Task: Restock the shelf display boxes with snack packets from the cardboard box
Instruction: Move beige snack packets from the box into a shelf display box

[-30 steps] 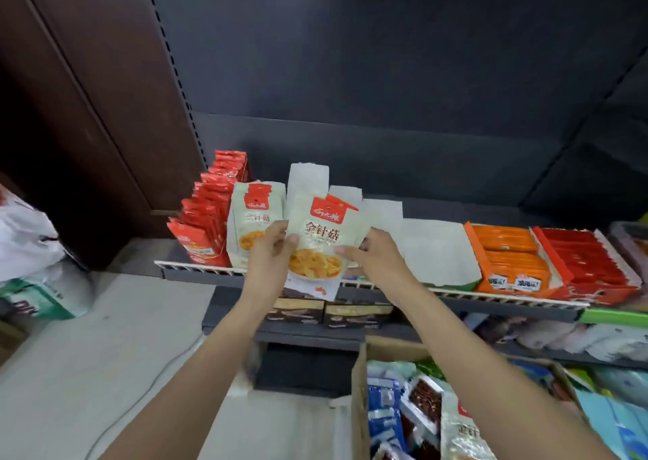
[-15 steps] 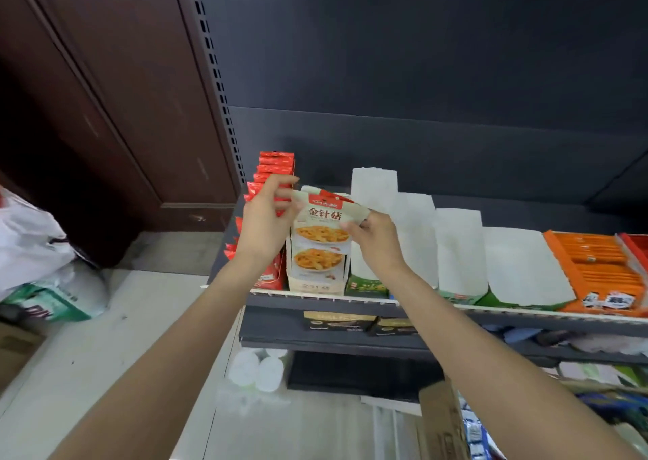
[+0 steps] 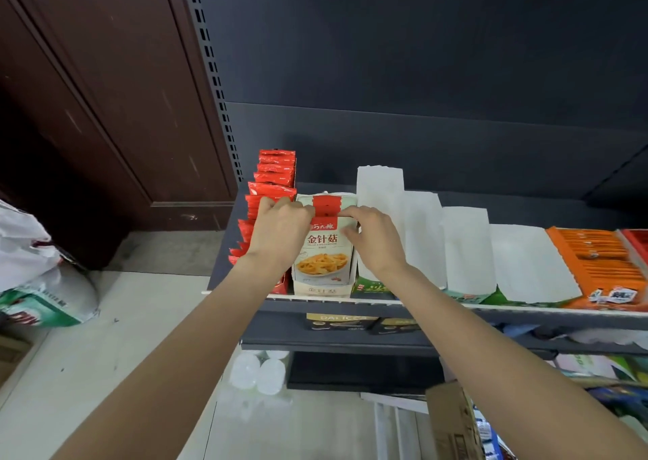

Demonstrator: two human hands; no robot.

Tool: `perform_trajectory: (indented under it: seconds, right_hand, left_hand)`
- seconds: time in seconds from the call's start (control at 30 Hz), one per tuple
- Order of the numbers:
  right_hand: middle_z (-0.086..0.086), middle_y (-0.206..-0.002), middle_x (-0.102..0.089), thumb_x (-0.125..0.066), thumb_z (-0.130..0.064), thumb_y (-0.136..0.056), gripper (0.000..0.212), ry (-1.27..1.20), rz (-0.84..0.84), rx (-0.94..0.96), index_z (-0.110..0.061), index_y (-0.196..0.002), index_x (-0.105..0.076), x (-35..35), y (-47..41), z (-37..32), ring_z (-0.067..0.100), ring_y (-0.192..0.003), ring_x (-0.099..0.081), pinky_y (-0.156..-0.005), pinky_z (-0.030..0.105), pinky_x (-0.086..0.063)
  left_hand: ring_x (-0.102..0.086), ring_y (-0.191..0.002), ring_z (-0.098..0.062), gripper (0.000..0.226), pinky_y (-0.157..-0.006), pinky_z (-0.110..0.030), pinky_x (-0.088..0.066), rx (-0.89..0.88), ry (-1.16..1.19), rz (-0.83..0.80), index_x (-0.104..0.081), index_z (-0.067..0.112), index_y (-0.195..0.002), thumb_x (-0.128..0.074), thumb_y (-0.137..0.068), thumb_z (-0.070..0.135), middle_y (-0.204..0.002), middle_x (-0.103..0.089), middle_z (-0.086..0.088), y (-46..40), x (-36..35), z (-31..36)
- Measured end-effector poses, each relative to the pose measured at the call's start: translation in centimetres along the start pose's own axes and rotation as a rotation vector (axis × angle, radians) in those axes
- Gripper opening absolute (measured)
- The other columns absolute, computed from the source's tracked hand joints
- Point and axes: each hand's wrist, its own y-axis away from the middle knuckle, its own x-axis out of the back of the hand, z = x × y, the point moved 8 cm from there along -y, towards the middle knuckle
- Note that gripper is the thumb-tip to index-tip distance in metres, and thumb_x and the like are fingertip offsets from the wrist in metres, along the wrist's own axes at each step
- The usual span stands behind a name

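A brown wooden door (image 3: 105, 108) stands left; white bags (image 3: 31, 270) sit on the pale floor (image 3: 122, 336).

Both bare forearms reached forward and upward, wrists level. The left hand (image 3: 277, 235) curled its fingers over the top edge of what it held, while the right hand (image 3: 373, 240) pinched with bent fingers just beside it.

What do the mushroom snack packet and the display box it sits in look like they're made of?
The mushroom snack packet looks like thin printed plastic film with a soft, matte finish: it has a flat crimped top seal. The display box looks like matte printed paperboard, judging by its stiff straight front lip; the exact stock can't be told.
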Motion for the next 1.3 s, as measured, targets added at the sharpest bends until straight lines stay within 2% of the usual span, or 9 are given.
perform_trajectory:
  seconds: [0.23,0.4,0.5,0.63,0.77,0.87,1.0,1.17,1.3]
  right_hand:
    - [0.002,-0.128,-0.054,-0.054,-0.015,-0.094,0.031,0.011,0.076,0.042,-0.017,-0.125,-0.057,1.2,1.1,-0.5,0.015,-0.118,-0.049,-0.096,0.021,-0.040]
    - [-0.001,-0.126,-0.054,-0.050,-0.009,-0.095,0.031,0.026,0.073,0.043,-0.018,-0.124,-0.058,3.4,4.7,1.8,0.012,-0.116,-0.049,-0.095,0.020,-0.040]
    - [0.000,-0.115,-0.058,-0.050,-0.006,-0.094,0.028,-0.036,0.058,0.012,-0.015,-0.118,-0.062,4.7,7.7,4.7,0.011,-0.103,-0.055,-0.092,0.025,-0.046]
    - [0.002,-0.107,-0.060,-0.052,-0.006,-0.092,0.024,-0.024,0.048,-0.033,-0.012,-0.112,-0.064,6.2,13.1,9.7,0.015,-0.102,-0.054,-0.086,0.025,-0.045]
    - [0.003,-0.102,-0.061,-0.055,-0.005,-0.089,0.023,0.012,0.040,-0.139,-0.012,-0.107,-0.066,7.6,19.9,16.8,0.018,-0.098,-0.056,-0.081,0.034,-0.049]
    - [0.002,-0.100,-0.061,-0.056,-0.006,-0.089,0.020,0.059,0.024,-0.225,-0.013,-0.104,-0.067,8.6,25.1,22.8,0.019,-0.095,-0.057,-0.082,0.031,-0.048]
    - [0.006,-0.118,-0.055,-0.057,-0.008,-0.089,0.031,0.080,-0.062,-0.404,-0.014,-0.119,-0.060,9.5,30.8,30.7,0.024,-0.113,-0.051,-0.092,0.033,-0.046]
    - [0.008,-0.146,-0.030,-0.068,-0.033,-0.083,0.076,0.216,-0.264,-0.520,-0.017,-0.145,-0.028,10.3,35.4,37.5,0.026,-0.136,-0.025,-0.107,0.036,-0.032]
    - [0.007,-0.142,-0.036,-0.066,-0.030,-0.085,0.066,0.346,-0.292,-0.454,-0.017,-0.141,-0.033,11.1,35.8,39.3,0.025,-0.134,-0.029,-0.106,0.036,-0.033]
  left_hand:
    - [-0.050,-0.110,-0.023,0.029,-0.089,-0.036,-0.034,0.016,0.052,0.096,-0.058,0.018,-0.121,-0.056,-0.092,0.012,-0.116,-0.060,-0.003,0.3,1.0,1.2]
    - [-0.061,-0.093,-0.030,0.027,-0.077,-0.040,-0.043,-0.011,0.241,0.216,-0.067,0.012,-0.105,-0.066,-0.080,0.003,-0.098,-0.067,-0.007,3.6,1.9,4.7]
    - [-0.054,-0.107,-0.025,0.027,-0.086,-0.036,-0.038,-0.010,0.395,0.101,-0.061,0.016,-0.118,-0.052,-0.092,0.013,-0.109,-0.064,-0.003,5.2,0.4,8.1]
    - [-0.056,-0.096,-0.026,0.022,-0.078,-0.036,-0.044,-0.076,0.540,0.018,-0.063,0.012,-0.112,-0.051,-0.093,0.011,-0.098,-0.064,-0.007,7.9,-1.5,14.2]
    - [-0.054,-0.101,-0.023,0.024,-0.084,-0.034,-0.045,-0.105,0.620,-0.083,-0.060,0.012,-0.116,-0.048,-0.095,0.015,-0.106,-0.061,-0.006,10.0,-3.1,20.9]
    - [-0.053,-0.102,-0.021,0.023,-0.084,-0.033,-0.046,-0.103,0.663,-0.136,-0.059,0.013,-0.115,-0.047,-0.095,0.014,-0.107,-0.060,-0.005,11.8,-3.6,25.9]
    - [-0.054,-0.104,-0.021,0.025,-0.088,-0.038,-0.046,-0.090,0.649,-0.286,-0.055,0.016,-0.117,-0.042,-0.096,0.017,-0.114,-0.055,-0.001,14.9,-5.9,32.9]
    - [-0.044,-0.122,-0.026,0.041,-0.100,-0.040,-0.039,-0.089,0.456,-0.575,-0.044,0.014,-0.134,-0.048,-0.094,0.024,-0.134,-0.047,-0.006,19.2,-12.0,40.1]
    - [-0.044,-0.125,-0.028,0.049,-0.103,-0.035,-0.038,0.001,0.432,-0.764,-0.042,0.007,-0.136,-0.053,-0.093,0.028,-0.141,-0.042,-0.011,22.0,-15.9,41.9]
